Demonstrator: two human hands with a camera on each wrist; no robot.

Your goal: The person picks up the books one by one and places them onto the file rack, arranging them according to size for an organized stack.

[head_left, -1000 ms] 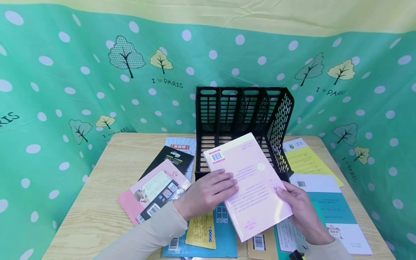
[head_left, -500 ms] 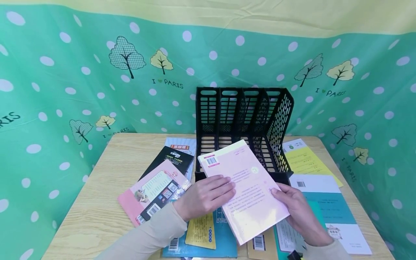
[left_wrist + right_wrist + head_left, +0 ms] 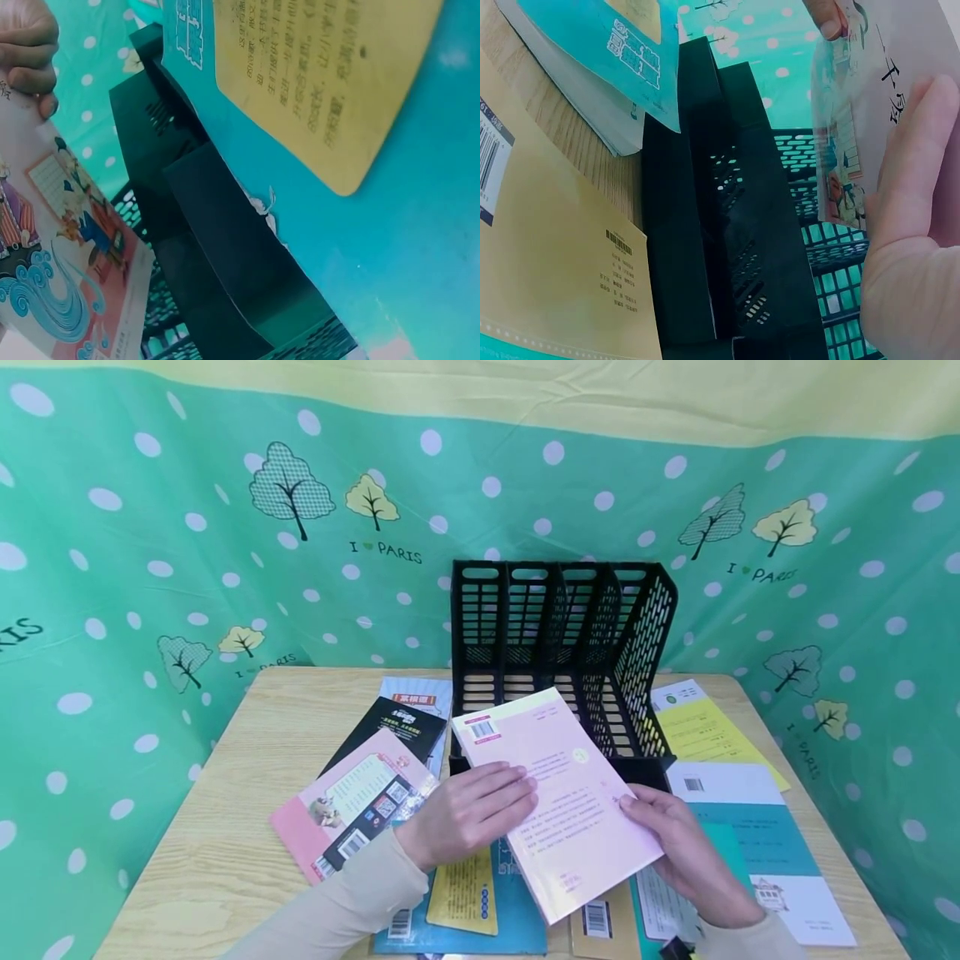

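A pink paperback book (image 3: 558,802) is held tilted over the front of a black mesh magazine file rack (image 3: 562,681), its back cover facing up. My left hand (image 3: 468,814) grips its left edge, with the fingers lying across the cover. At the lower right edge my right hand (image 3: 675,843) pinches the book, thumb on top and fingers beneath. Seen from below in the left wrist view, the book's front cover (image 3: 67,247) carries painted figures and blue waves. The right wrist view shows the right hand's fingers (image 3: 919,150) against that underside.
Left of the rack lie a pink book (image 3: 322,827) and a black book (image 3: 416,720). In front are a blue book (image 3: 517,935), a yellow booklet (image 3: 465,897) and a tan book (image 3: 611,935). A yellow book (image 3: 712,731) and a white-and-teal book (image 3: 780,835) lie right.
Both hands have brought the pink book a little left and nearer to me, uncovering more of the rack's floor. Their grip looks the same, and the surrounding books stay put.
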